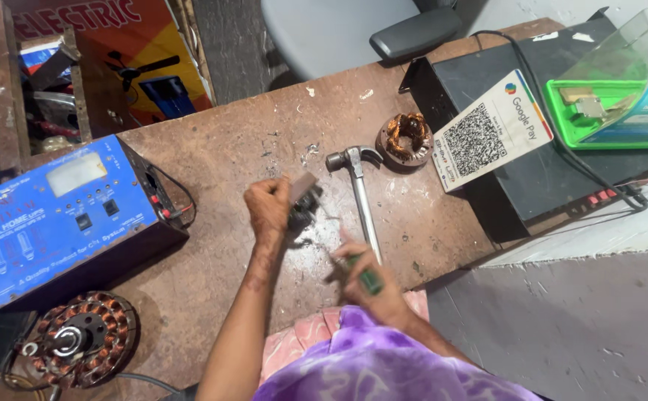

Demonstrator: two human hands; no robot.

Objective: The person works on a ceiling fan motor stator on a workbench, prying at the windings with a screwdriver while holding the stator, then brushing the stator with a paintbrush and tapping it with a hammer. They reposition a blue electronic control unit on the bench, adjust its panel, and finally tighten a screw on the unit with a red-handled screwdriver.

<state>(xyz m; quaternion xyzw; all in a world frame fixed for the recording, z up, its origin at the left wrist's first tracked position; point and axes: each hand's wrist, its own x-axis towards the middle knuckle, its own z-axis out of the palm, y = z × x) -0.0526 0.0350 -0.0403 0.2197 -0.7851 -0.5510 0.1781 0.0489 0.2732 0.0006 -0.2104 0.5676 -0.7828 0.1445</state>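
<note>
**Fingers clamped on a small motor part and a green-handled tool**

Fingers of the left hand [268,204] pinch a small grey motor part [303,199]; the right hand [368,286] is closed around a green-handled screwdriver [360,271] aimed at it. Both sit just left of the hammer [360,194]. Beyond the hammer's head lies a copper-wound stator [406,139]; far left, a blue power box [57,215].

Blue box [64,215], brown worn table [227,148], green-handled screwdriver [368,278], copper-wound stator [83,338], purple patterned sleeve [383,364].
</note>
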